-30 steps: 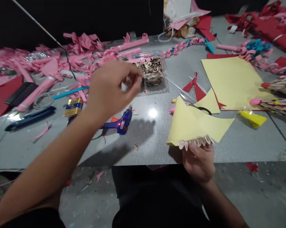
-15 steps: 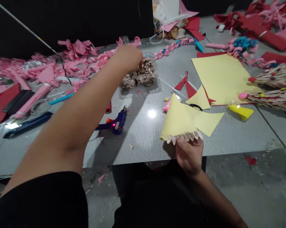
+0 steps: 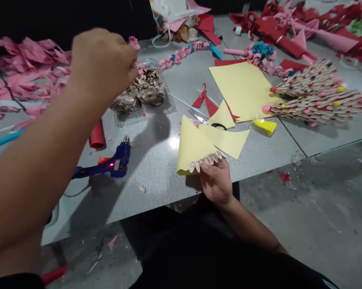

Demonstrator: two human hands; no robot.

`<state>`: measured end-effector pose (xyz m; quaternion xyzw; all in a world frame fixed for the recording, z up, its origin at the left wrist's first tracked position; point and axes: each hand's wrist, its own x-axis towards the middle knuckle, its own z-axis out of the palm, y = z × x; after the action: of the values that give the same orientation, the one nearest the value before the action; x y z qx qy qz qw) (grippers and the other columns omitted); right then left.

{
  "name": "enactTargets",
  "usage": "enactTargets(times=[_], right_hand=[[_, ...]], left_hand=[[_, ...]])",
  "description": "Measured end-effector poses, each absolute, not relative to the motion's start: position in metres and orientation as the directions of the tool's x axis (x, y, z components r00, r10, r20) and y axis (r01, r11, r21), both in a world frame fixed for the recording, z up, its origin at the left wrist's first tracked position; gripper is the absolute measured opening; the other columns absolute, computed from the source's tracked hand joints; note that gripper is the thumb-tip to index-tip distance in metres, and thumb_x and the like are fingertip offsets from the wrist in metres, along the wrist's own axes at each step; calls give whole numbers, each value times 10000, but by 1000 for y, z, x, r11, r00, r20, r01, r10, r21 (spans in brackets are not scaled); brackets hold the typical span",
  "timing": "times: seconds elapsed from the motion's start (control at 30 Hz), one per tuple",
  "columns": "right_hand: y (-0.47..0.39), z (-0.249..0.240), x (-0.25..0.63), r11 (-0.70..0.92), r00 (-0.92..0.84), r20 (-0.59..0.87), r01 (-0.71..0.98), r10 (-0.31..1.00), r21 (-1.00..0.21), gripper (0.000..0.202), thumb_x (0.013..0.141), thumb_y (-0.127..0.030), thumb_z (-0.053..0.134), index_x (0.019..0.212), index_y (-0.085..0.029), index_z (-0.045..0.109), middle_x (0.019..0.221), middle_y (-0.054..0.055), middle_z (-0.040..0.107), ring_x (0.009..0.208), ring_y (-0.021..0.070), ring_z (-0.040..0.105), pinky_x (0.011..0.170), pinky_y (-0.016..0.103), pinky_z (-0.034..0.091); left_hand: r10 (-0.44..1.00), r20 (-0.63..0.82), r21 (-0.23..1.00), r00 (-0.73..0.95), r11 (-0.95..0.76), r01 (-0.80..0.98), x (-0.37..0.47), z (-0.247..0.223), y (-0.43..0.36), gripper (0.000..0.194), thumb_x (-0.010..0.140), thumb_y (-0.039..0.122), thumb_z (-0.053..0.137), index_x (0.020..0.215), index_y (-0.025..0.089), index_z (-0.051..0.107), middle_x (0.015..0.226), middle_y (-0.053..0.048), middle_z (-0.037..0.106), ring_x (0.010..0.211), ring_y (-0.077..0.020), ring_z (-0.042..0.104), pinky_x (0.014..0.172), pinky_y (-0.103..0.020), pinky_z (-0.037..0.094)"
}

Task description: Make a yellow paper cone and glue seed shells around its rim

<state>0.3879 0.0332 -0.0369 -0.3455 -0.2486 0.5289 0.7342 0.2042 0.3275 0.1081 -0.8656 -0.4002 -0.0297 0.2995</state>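
My left hand (image 3: 104,66), its fingers closed, is raised over the left part of a clear plastic tray (image 3: 169,108); anything in its fingertips is too small to make out. Dry brown seed-like flakes (image 3: 151,86) fill the tray. My right hand (image 3: 217,180) grips the lower edge of a yellow paper cone (image 3: 191,144), where a row of pale flakes is stuck along the rim. Scissors (image 3: 218,126) and yellow paper scraps (image 3: 233,140) lie just behind the cone. A blue glue gun (image 3: 119,160) with a lit red light rests left of it.
Yellow sheets (image 3: 244,92) on red paper lie behind to the right, beside two flake-covered cones (image 3: 322,108) with coloured dots. A yellow packet (image 3: 265,126) is near them. Pink scraps (image 3: 27,76), a paper chain (image 3: 184,52) and a red roll (image 3: 96,136) are farther left and back.
My left hand has lifted from the flakes in the tray and come up and toward me. The view has swung right, and my right hand still holds the cone.
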Motion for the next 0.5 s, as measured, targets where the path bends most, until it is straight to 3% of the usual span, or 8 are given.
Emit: enactTargets(times=[0.03, 0.07, 0.13, 0.2, 0.23, 0.27, 0.33, 0.5], right_hand=[[33, -34, 390, 191, 307, -19, -639, 952, -745, 253, 742, -375, 933, 948, -316, 798, 817, -15, 772, 813, 220, 790, 934, 430, 717], [32, -31, 391, 172, 294, -43, -664, 955, -727, 253, 739, -347, 926, 956, -319, 799, 805, -25, 762, 795, 212, 780, 926, 422, 720], [31, -28, 395, 127, 262, -83, -692, 962, -711, 234, 754, -324, 898, 968, -320, 802, 842, -27, 774, 773, 201, 760, 908, 420, 726], [29, -27, 398, 90, 227, -104, -707, 968, -701, 230, 769, -315, 868, 992, -323, 810, 869, -27, 779, 740, 192, 733, 913, 434, 727], [29, -26, 399, 76, 212, -110, -712, 971, -698, 232, 775, -310, 855, 1002, -327, 811, 867, -28, 774, 726, 190, 720, 920, 443, 726], [28, -26, 399, 63, 198, -115, -714, 973, -698, 232, 779, -304, 844, 1007, -331, 810, 852, -30, 763, 717, 190, 712, 929, 452, 723], [26, -24, 399, 46, 187, -127, -713, 974, -699, 216, 788, -295, 822, 998, -339, 800, 822, -31, 740, 724, 200, 713, 949, 472, 717], [22, -20, 394, 85, 249, -109, -658, 962, -748, 290, 764, -329, 834, 1051, -364, 806, 867, 3, 788, 890, 281, 805, 936, 520, 719]], left_hand=[[679, 320, -459, 661, -499, 735, 200, 112, 307, 1252, 810, 492, -316, 1081, -120, 742, 972, -93, 694, 1200, -235, 739, 749, -472, 419], [661, 371, -424, 652, -504, 753, 195, 113, 282, 1160, 923, 550, -179, 1132, -110, 752, 981, -75, 696, 1181, -221, 744, 794, -486, 427], [617, 491, -337, 615, -517, 787, 187, 109, 222, 760, 1051, 626, 340, 1042, 47, 831, 860, -5, 725, 974, -189, 793, 833, -435, 535], [533, 623, -251, 573, -558, 791, 182, 97, 158, 258, 1033, 379, 682, 1098, 178, 830, 979, 19, 822, 969, -179, 806, 801, -299, 579], [543, 618, -193, 569, -597, 779, 180, 90, 129, 154, 1043, 296, 725, 1122, 190, 805, 1053, -2, 847, 967, -188, 811, 781, -299, 598], [444, 675, -159, 589, -692, 704, 180, 82, 104, 85, 1029, 261, 759, 1074, 198, 792, 984, 5, 853, 862, -186, 803, 706, -299, 596], [472, 644, -36, 602, -767, 640, 182, 70, 67, 134, 1015, 168, 805, 1147, 180, 788, 999, -16, 871, 850, -196, 815, 757, -335, 654], [456, 562, 96, 690, -865, 493, 202, 62, 34, 217, 1005, 66, 805, 1213, 130, 791, 954, -19, 872, 824, -191, 814, 736, -344, 676]])
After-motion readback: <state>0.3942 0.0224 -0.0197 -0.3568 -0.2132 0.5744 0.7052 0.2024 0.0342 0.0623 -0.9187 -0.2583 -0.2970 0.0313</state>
